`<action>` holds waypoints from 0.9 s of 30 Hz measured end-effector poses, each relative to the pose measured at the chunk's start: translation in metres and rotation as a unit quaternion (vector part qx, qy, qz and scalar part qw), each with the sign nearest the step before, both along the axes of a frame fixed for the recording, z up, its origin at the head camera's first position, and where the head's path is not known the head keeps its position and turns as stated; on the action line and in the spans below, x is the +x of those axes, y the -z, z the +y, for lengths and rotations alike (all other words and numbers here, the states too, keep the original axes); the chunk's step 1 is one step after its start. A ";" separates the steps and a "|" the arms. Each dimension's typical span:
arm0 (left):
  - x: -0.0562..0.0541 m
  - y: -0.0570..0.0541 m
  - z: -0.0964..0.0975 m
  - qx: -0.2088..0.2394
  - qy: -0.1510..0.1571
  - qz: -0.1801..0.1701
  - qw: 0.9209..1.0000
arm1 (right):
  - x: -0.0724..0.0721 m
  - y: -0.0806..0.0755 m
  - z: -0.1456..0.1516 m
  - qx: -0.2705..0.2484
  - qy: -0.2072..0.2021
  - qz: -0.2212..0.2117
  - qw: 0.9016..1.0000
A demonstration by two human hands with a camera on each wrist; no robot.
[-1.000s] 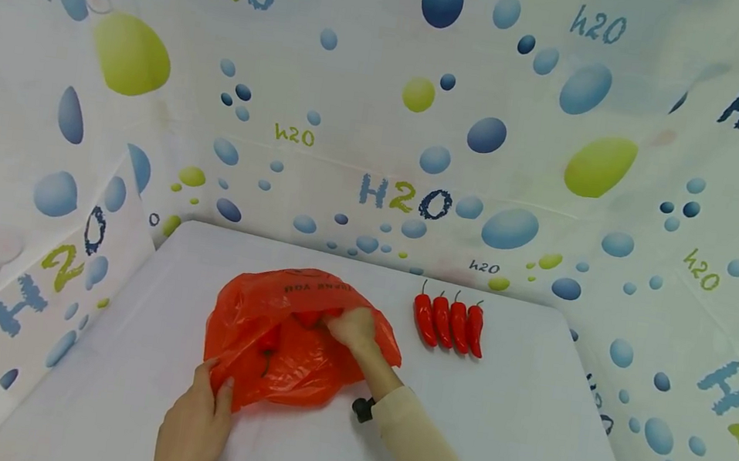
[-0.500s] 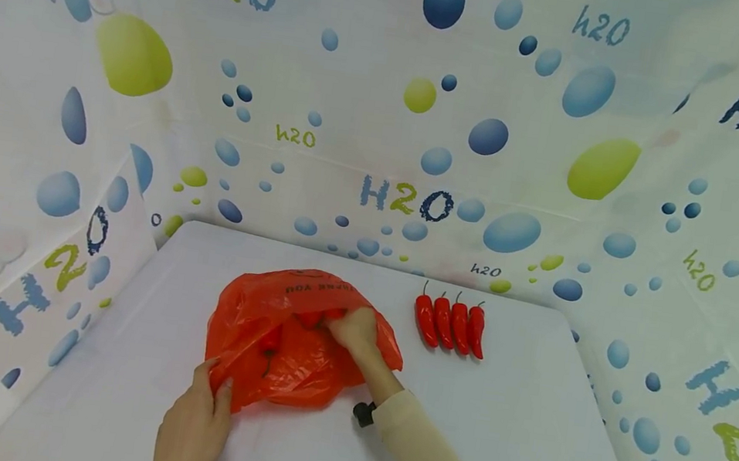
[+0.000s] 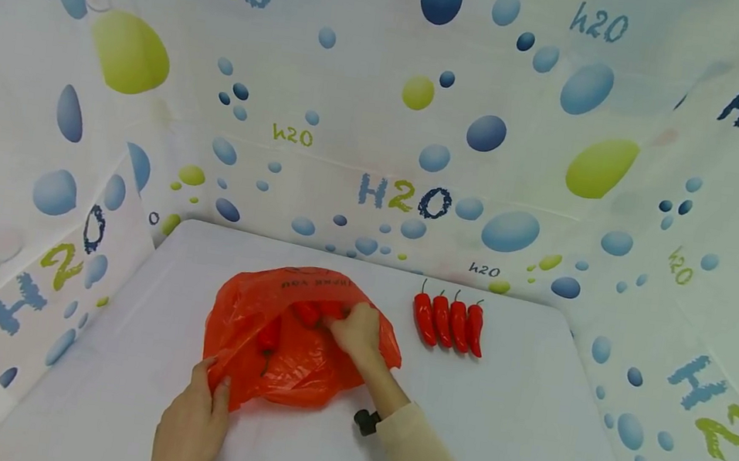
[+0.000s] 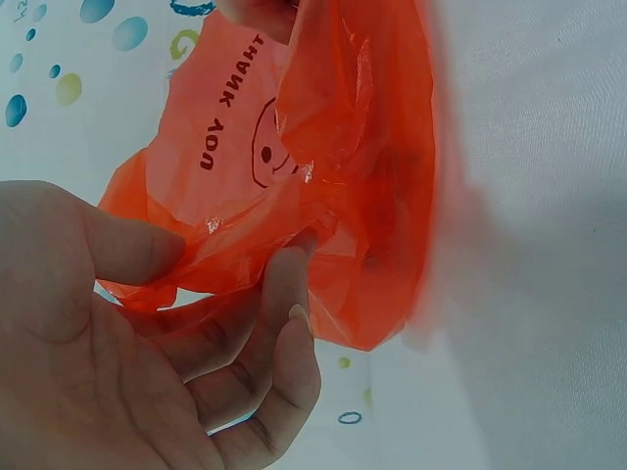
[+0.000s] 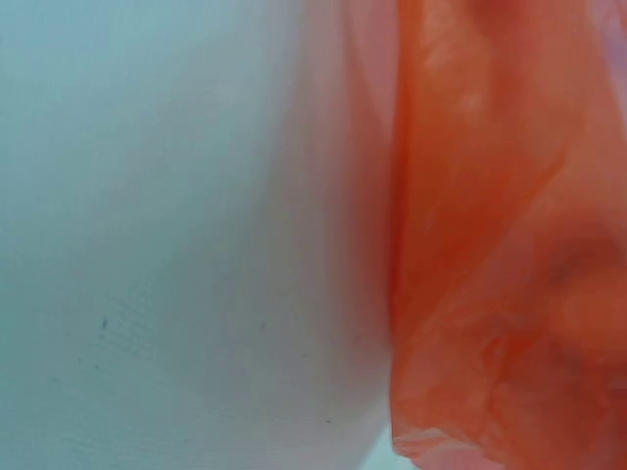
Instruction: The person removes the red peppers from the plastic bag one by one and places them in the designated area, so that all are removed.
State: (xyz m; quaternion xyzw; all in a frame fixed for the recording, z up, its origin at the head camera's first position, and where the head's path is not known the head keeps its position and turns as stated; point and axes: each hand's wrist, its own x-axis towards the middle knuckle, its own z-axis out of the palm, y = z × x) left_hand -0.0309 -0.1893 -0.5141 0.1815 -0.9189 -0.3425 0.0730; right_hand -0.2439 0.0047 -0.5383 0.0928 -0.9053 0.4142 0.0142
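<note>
A red plastic bag (image 3: 315, 379) with "THANK YOU" printing lies on the white table, its mouth facing me. My left hand (image 3: 194, 418) pinches the bag's near left edge; in the left wrist view, thumb and fingers of the left hand (image 4: 225, 323) hold the thin film. My right hand (image 3: 356, 330) reaches into the mouth, fingers curled at a red chili pepper (image 3: 331, 309); its fingertips are partly hidden. Another chili pepper (image 3: 307, 313) lies just left of those fingers. Farther left inside is a chili pepper (image 3: 268, 336) with its stem toward me. The right wrist view shows mostly blurred bag film (image 5: 490, 245).
Several red chili peppers (image 3: 447, 322) lie side by side, stems away from me, right of the bag on the white table (image 3: 513, 421). A patterned white sheet (image 3: 360, 89) rises behind and at both sides. A small black object (image 3: 366, 422) sits at my right wrist.
The bag's upper edge has lifted slightly, and more of the chili peppers by my right fingers shows. My right hand has shifted slightly; the left keeps its pinch. The row of peppers stays put.
</note>
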 end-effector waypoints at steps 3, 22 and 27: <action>0.000 0.000 0.000 -0.001 0.001 0.001 1.000 | 0.006 -0.007 0.001 -0.002 -0.004 -0.008 1.000; -0.001 0.002 0.001 0.001 0.002 -0.006 1.000 | 0.051 -0.037 0.014 -0.044 -0.012 0.004 0.999; -0.001 0.003 0.000 0.001 0.007 0.007 1.000 | 0.058 -0.040 0.019 -0.052 -0.010 0.001 0.999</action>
